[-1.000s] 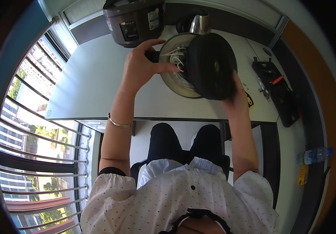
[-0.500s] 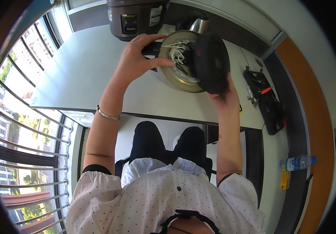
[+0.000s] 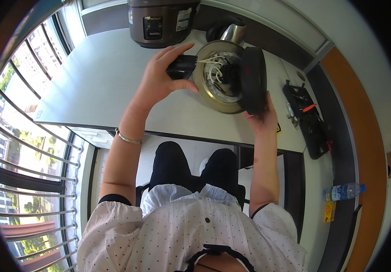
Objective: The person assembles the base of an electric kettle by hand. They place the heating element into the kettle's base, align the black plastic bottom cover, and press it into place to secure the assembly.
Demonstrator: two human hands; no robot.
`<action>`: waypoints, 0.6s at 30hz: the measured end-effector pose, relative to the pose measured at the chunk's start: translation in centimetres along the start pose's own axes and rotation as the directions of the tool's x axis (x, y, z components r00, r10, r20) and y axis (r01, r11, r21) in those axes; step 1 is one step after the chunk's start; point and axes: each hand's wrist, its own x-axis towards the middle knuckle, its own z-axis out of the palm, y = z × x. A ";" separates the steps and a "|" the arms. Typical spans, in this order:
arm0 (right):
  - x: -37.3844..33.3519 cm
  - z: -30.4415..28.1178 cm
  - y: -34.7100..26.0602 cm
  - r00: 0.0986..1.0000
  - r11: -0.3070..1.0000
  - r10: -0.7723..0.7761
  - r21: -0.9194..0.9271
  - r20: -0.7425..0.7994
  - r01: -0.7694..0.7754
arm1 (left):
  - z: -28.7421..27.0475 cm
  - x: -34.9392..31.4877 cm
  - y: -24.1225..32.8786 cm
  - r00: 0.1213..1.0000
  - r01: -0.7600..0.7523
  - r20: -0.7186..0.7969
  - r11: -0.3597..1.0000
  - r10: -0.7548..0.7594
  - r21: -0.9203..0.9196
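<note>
Holding the round pot base [image 3: 229,77] on its edge just in front of the cooker [image 3: 161,20], the right hand [image 3: 261,115] grips its black cover while the left hand [image 3: 159,79] clasps the black plug [image 3: 182,68], so next comes careful work on the wires [image 3: 213,68].

- round brass-coloured appliance base [image 3: 220,86], tipped on its edge over the grey desk at about 12 o'clock of the view, its open underside facing the person and white wires bunched in the middle.
- black round cover [image 3: 254,79], upright on edge at the base's 3 o'clock side, touching it.
- black handle stub [image 3: 182,68], sticking out at the base's 9 o'clock.
</note>
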 end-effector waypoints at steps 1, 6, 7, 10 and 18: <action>-0.4 1.0 0.7 0.993 0.998 -0.063 -0.035 -0.101 0.060 | 0.1 -0.4 0.1 0.999 0.025 -0.019 0.999 -0.025 -0.019; -0.9 -2.1 -0.9 0.981 0.997 -0.067 0.042 0.183 0.060 | 0.3 -1.1 0.6 0.999 -0.012 -0.041 1.000 0.011 -0.019; -0.8 -1.9 -1.2 0.980 0.995 -0.068 0.086 0.185 0.052 | 0.2 -1.2 0.8 0.999 -0.017 -0.040 1.000 0.017 0.000; -1.4 -1.9 -1.9 0.966 0.994 -0.064 0.105 0.250 0.039 | 0.1 -1.5 1.0 1.000 0.012 -0.027 1.000 -0.011 0.008; -3.5 -2.9 -4.3 0.982 0.995 -0.095 0.019 0.160 0.094 | -0.2 -2.2 0.6 0.995 0.094 -0.036 0.994 -0.096 -0.061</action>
